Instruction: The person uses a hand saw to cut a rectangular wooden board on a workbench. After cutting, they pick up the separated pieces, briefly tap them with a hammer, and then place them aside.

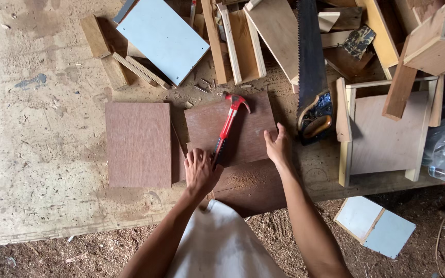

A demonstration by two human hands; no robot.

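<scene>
My left hand grips the black handle end of a red claw hammer, whose head lies on a small brown plywood board. My right hand rests flat on that board's right edge, fingers slightly apart and holding nothing. The small board lies on top of a larger dark brown board that reaches the bench's front edge. Another brown board lies flat just left of my left hand.
A handsaw lies right of the boards, handle towards me. Behind are wood offcuts and a pale blue panel. A shallow wooden frame box sits at the right. Sawdust and two pale panels lie on the ground.
</scene>
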